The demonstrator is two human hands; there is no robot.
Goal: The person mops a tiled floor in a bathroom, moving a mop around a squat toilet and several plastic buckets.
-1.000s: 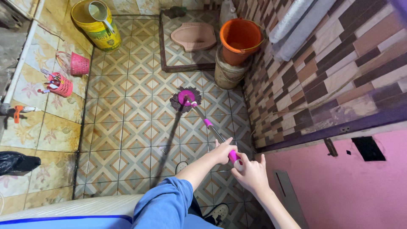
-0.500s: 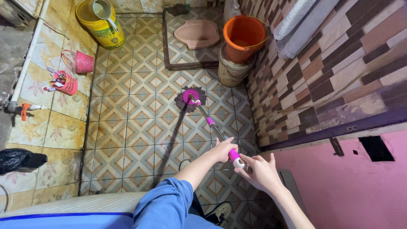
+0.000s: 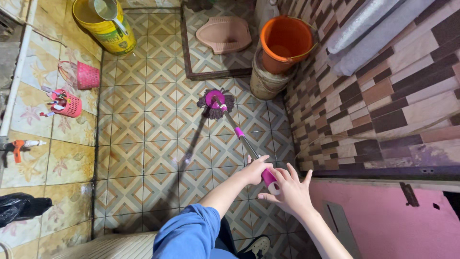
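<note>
On the diamond-patterned tiled bathroom floor [image 3: 143, 158] rest one pink-handled round mop [image 3: 216, 102], gripped by left hand [image 3: 256, 169] with right hand [image 3: 291, 191] open-fingered at its end, one orange plastic bucket [image 3: 286, 44], and two pink baskets [image 3: 76, 88].

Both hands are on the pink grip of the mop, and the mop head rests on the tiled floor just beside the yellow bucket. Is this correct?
Not quite. In the head view, the left hand and right hand are at the pink grip, and the mop head rests on the tiled floor, but nearer the orange bucket; the yellow bucket is far off.
</note>
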